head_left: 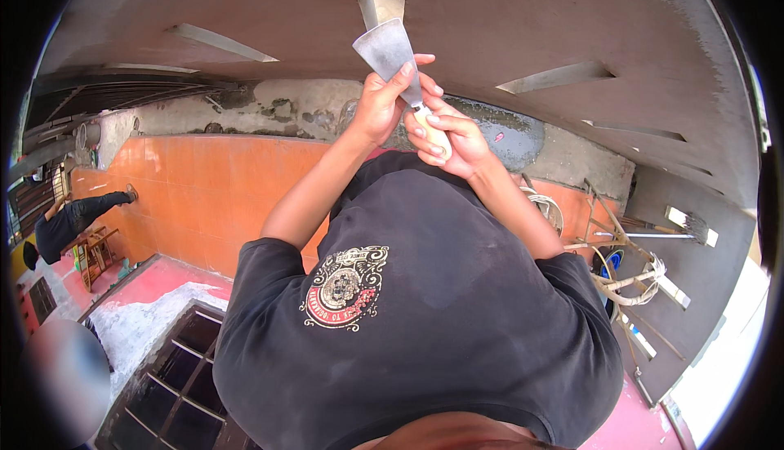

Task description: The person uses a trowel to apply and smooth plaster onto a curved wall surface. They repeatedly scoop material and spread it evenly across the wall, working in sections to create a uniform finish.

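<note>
My right hand [456, 141] is closed round the pale handle [434, 129] of a putty knife, whose grey metal blade [382, 46] points up and to the left. My left hand [377, 111] grips the lower part of that blade with its thumb across the face, its other fingers partly hidden behind it. Just beyond the blade's top is a pale, angular shape [380, 6]; I cannot tell if it is a second blade or an opening in the surface behind.
A grey-brown surface [465, 33] with narrow slots [555, 78] spans the top. Orange tiling [171, 189] lies behind me. Another person [69, 221] is at far left by wooden furniture [98, 258]. Poles and coiled material [641, 278] stand at right; a dark grid [180, 376] lies lower left.
</note>
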`<state>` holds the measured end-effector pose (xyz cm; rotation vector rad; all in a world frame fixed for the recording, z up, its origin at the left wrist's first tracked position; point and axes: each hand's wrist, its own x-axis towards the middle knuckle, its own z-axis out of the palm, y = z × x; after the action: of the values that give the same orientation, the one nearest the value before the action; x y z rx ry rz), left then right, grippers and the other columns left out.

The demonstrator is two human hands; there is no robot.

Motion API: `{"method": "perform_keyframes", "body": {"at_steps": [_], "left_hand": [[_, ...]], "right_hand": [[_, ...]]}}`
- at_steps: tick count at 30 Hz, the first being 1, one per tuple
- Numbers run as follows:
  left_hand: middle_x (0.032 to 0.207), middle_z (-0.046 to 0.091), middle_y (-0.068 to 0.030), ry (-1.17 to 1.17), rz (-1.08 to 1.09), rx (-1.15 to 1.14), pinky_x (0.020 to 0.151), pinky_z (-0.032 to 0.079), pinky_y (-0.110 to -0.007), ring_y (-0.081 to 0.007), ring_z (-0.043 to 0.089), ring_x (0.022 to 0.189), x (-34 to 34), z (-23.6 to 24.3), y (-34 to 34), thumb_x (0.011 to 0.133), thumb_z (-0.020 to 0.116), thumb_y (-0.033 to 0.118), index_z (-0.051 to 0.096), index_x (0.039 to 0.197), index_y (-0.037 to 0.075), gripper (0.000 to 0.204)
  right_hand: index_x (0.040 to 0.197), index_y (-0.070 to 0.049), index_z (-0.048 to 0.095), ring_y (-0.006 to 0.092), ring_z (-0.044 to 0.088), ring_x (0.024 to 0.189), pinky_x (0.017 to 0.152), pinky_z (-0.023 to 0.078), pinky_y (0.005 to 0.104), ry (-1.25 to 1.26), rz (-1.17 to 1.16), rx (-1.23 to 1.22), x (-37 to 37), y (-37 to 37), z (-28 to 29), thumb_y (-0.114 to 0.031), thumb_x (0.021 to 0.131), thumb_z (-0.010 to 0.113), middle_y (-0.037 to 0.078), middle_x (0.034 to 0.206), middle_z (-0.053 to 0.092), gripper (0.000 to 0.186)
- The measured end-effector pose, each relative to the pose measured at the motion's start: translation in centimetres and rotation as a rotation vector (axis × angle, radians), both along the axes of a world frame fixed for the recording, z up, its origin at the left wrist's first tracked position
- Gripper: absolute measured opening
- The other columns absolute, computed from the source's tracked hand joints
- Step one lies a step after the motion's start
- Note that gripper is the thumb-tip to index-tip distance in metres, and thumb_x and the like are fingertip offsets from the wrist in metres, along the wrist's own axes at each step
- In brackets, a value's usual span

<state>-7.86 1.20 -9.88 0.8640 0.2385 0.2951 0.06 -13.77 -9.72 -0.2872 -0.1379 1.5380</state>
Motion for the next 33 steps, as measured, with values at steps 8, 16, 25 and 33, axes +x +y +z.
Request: {"method": "perform_keyframes", "body": {"at_steps": [8, 16, 25, 33], "left_hand": [[0.095, 0.071, -0.0179, -0.226, 0.105, -0.052, 0.086, 0.056, -0.039, -0.0226, 0.070, 0.089, 9.6, 3.7, -4.4, 0.106, 0.053, 0.034, 0.054, 0.132, -0.006, 0.047], [0.080, 0.070, -0.0172, -0.288, 0.274, 0.031, 0.067, 0.060, -0.037, -0.0225, 0.069, 0.064, 13.2, 5.0, 1.3, 0.105, 0.054, 0.033, 0.060, 0.119, -0.004, 0.040], [0.074, 0.069, -0.0166, -0.303, 0.439, 0.312, 0.058, 0.057, -0.033, -0.0200, 0.067, 0.061, 14.0, 8.7, 5.0, 0.104, 0.056, 0.031, 0.064, 0.108, -0.006, 0.038], [0.073, 0.068, -0.0131, -0.329, 0.396, 0.246, 0.055, 0.052, -0.029, -0.0152, 0.062, 0.058, 12.9, 8.7, 4.5, 0.102, 0.062, 0.029, 0.064, 0.107, -0.007, 0.036]], "right_hand": [[0.147, -0.004, 0.034, 0.0079, 0.037, 0.045, 0.036, 0.036, 0.0215, -0.347, -0.102, -0.021, 9.3, -3.4, 2.7, -0.029, 0.110, 0.040, 0.008, 0.075, 0.045, 0.045], [0.129, -0.011, 0.042, 0.0076, 0.032, 0.041, 0.033, 0.029, 0.0202, -0.456, -0.225, -0.108, 10.0, 2.8, 3.5, -0.032, 0.110, 0.037, 0.005, 0.068, 0.041, 0.029], [0.120, -0.011, 0.041, 0.0071, 0.031, 0.042, 0.034, 0.028, 0.0203, -0.474, -0.283, 0.024, 10.7, 7.7, 5.4, -0.033, 0.111, 0.037, 0.005, 0.068, 0.043, 0.024], [0.116, -0.016, 0.040, 0.0081, 0.032, 0.040, 0.033, 0.030, 0.0202, -0.310, -0.299, 0.015, 9.2, 7.4, 3.6, -0.036, 0.110, 0.036, 0.005, 0.068, 0.042, 0.020]]}}
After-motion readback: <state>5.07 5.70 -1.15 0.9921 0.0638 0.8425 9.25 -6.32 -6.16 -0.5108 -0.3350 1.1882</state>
